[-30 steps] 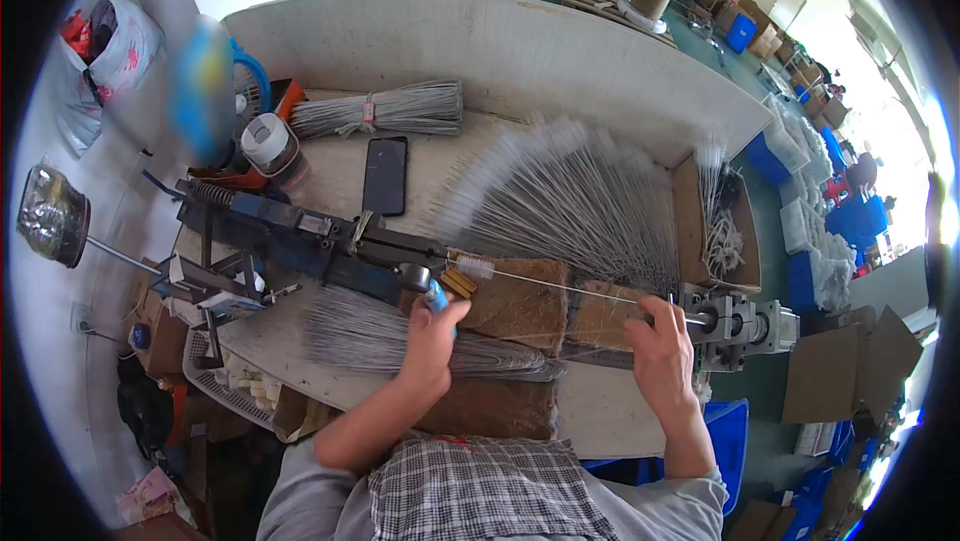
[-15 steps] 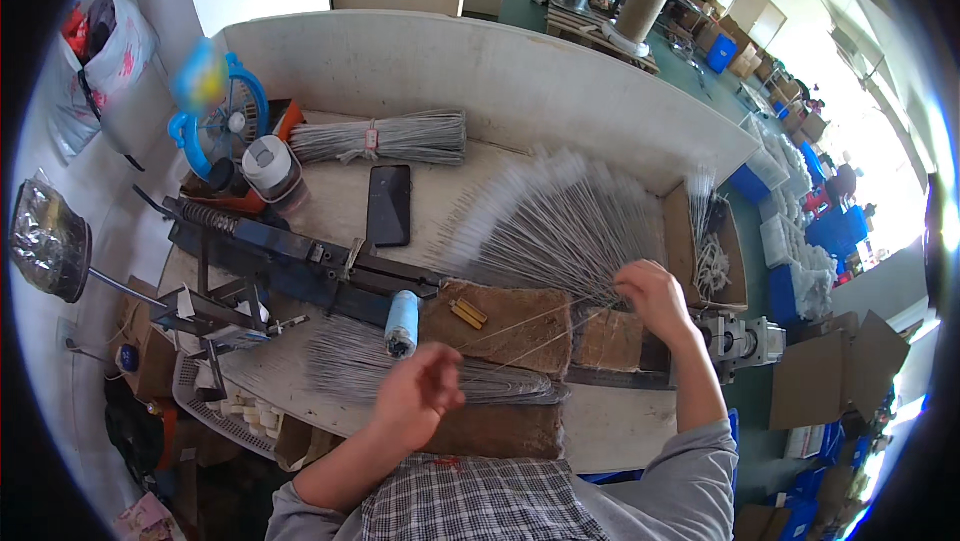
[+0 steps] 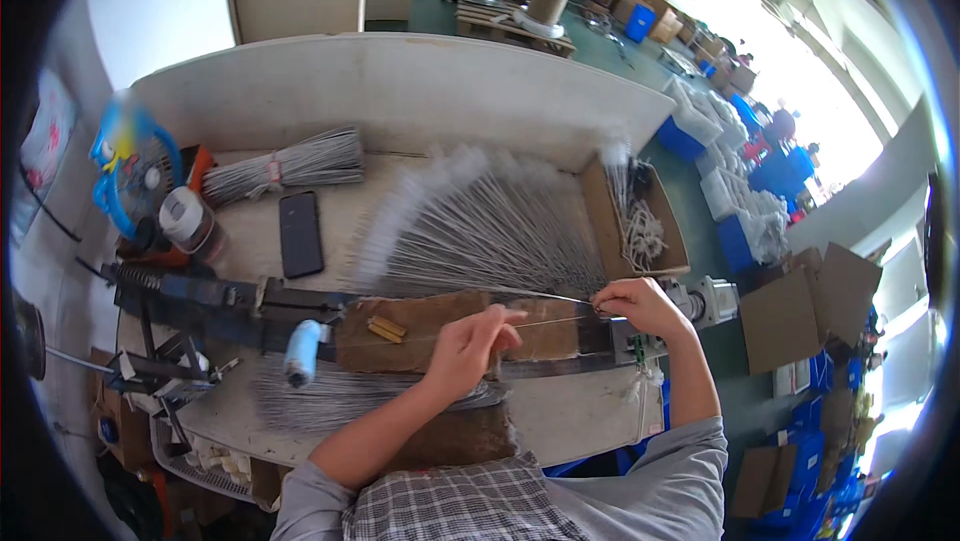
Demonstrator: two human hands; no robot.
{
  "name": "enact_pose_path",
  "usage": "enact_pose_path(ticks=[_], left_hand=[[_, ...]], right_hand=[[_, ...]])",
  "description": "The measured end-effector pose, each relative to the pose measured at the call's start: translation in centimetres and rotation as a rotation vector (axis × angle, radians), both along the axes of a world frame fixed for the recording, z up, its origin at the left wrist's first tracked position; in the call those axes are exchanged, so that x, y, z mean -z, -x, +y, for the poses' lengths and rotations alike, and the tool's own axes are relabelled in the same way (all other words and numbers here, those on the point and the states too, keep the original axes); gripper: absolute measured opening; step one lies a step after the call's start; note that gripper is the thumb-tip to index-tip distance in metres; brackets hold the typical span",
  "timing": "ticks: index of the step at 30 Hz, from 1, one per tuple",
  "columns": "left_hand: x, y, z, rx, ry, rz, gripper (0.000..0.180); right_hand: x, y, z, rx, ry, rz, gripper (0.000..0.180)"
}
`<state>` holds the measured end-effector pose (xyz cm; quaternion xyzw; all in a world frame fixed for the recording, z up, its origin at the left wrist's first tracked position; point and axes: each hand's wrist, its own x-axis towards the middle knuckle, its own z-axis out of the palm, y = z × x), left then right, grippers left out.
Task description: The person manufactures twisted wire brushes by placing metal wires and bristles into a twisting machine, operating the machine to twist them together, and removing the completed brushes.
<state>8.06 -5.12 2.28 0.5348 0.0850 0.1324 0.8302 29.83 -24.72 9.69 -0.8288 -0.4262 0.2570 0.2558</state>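
Note:
My right hand is closed in a pinch on a thin grey wire at the right end of the bench, beside a metal clamp-like fixture. A fine thread stretches leftward from its fingertips to my left hand. The left fingers are curled about this thread, with the index finger held out, over a brown cloth pad. Behind the hands a wide fan of thin grey wires lies spread. More wires lie in front, partly under my left forearm.
A light-blue thread spool and a yellow piece are left of my hands. Further back are a black phone, a tied wire bundle, a jar and a blue fan. An open cardboard box stands at right.
My left hand has moved right and up, closer to my right hand. My right hand has come down to the fixture's end, and the view has shifted to the right.

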Motion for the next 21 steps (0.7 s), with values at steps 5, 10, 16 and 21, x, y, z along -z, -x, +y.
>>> enact_pose_path(ticks=[5,10,16,21], left_hand=[[-1.7,2.5,0.4,-0.068,-0.069,0.152,0.056],[-2.0,2.3,0.2,-0.082,-0.021,0.153,0.059],[-1.5,3.3,0.6,-0.130,0.153,0.140,0.060],[-2.2,5.6,1.3,-0.169,0.205,0.061,0.043]], right_hand=[[-0.6,2.5,-0.6,-0.022,-0.181,-0.241,0.022],[2.7,4.5,-0.6,-0.135,-0.302,-0.698,0.020],[0.8,5.2,2.7,-0.383,-0.360,-0.720,0.019],[0.4,7.9,10.3,-0.489,-0.458,-0.233,0.017]])
